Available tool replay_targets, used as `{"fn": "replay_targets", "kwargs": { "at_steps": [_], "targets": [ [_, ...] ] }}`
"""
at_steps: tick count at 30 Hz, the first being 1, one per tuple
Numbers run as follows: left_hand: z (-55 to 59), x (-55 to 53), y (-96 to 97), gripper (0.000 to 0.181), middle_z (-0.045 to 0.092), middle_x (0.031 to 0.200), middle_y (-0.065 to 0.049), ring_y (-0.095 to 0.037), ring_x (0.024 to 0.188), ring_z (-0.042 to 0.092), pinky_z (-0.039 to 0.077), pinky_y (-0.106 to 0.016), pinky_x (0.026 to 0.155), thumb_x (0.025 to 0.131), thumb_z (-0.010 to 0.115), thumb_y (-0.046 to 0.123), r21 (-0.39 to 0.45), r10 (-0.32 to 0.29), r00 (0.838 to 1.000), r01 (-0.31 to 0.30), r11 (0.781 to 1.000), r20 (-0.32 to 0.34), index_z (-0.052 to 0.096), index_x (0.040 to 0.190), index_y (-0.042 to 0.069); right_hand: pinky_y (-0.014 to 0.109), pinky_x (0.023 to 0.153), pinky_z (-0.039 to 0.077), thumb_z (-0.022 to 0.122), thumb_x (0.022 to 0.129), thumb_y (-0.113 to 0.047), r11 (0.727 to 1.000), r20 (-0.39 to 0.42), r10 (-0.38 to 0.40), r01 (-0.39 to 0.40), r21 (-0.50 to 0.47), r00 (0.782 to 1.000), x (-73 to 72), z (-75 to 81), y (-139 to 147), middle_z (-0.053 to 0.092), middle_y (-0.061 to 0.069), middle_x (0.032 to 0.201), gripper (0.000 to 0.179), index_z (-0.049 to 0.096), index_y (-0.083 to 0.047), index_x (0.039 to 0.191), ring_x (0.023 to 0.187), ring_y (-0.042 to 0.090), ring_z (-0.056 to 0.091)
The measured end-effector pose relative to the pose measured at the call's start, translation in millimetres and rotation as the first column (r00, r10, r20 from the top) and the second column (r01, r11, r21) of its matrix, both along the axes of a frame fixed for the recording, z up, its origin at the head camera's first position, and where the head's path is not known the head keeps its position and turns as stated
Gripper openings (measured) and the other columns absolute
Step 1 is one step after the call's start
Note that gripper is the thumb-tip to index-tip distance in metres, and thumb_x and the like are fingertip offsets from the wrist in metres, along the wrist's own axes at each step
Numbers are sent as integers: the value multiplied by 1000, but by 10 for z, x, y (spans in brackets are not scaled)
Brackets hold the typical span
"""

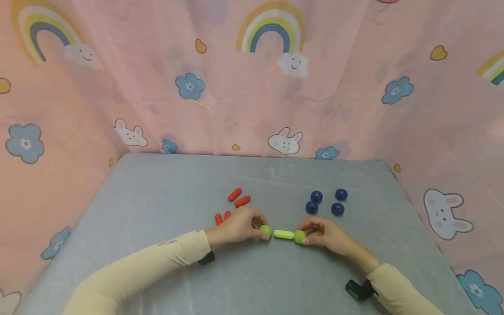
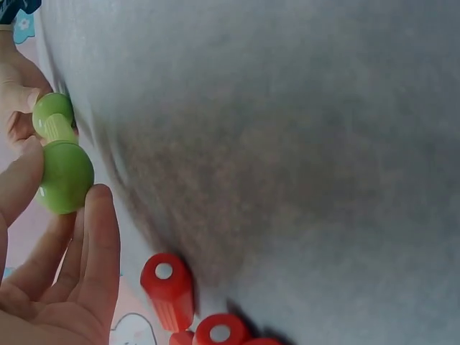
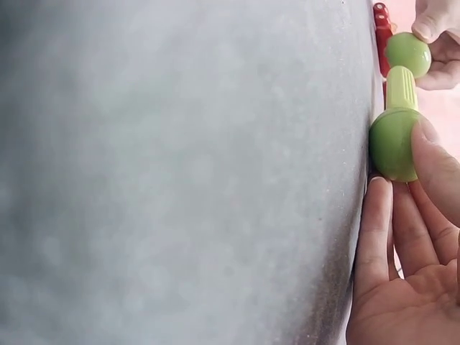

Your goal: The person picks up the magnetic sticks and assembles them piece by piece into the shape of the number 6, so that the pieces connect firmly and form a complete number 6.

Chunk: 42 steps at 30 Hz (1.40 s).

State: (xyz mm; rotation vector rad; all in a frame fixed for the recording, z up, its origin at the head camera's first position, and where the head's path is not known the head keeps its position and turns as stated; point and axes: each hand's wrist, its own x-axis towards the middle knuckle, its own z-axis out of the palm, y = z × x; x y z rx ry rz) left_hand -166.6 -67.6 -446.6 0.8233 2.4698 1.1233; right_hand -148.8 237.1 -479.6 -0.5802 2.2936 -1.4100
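Observation:
My left hand (image 1: 241, 225) pinches a green ball (image 1: 265, 230) between thumb and fingers over the middle of the table. Facing it, my right hand (image 1: 330, 236) pinches a second green ball (image 1: 300, 236). A light green ridged rod (image 1: 284, 234) sticks out of that second ball toward the left one. In the head view a small gap shows between the rod's free end and the left ball. The right wrist view shows the rod (image 3: 401, 88) lined up with the left ball (image 3: 408, 55).
Several red rods (image 1: 242, 201) lie behind and beside my left hand; one red rod (image 2: 169, 291) shows a pale round spot on its end. Several dark blue balls (image 1: 337, 209) sit behind my right hand. A patterned pink curtain (image 1: 220, 122) surrounds the grey table (image 1: 177, 183).

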Motion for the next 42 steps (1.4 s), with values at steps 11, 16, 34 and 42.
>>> {"fn": "replay_targets", "kwargs": {
  "at_steps": [11,16,34,42],
  "targets": [
    [-64,27,30,28,74,87,5,1,75,62,52,-15,69,76,86,26,-15,22,1000,-22,1000,-11,75,98,13,19,85,55,76,86,-16,1000,-4,6,-6,-13,1000,-8,-19,10,68,15,116,33,67,-7,116,100,2,65],
    [-82,21,32,28,74,86,5,2,74,61,51,-15,69,76,87,26,-19,28,1000,-28,999,-14,74,97,14,19,84,55,75,87,-15,1000,-7,7,-7,-14,1000,0,3,5,68,15,115,33,67,-5,117,101,2,65],
    [-86,4,74,28,73,86,6,2,73,60,50,-14,68,77,86,27,-38,9,1000,-10,999,-27,75,99,12,18,84,54,75,87,-14,1000,9,12,-12,-21,1000,4,23,-7,66,21,117,33,66,-3,116,100,1,65],
    [-89,5,78,28,73,87,5,3,74,60,51,-14,68,77,86,27,-36,7,1000,-8,999,-30,75,99,13,18,84,54,75,86,-14,1000,18,11,-10,-20,1000,1,26,-2,66,20,117,33,66,-3,117,100,2,65]
  ]
}}
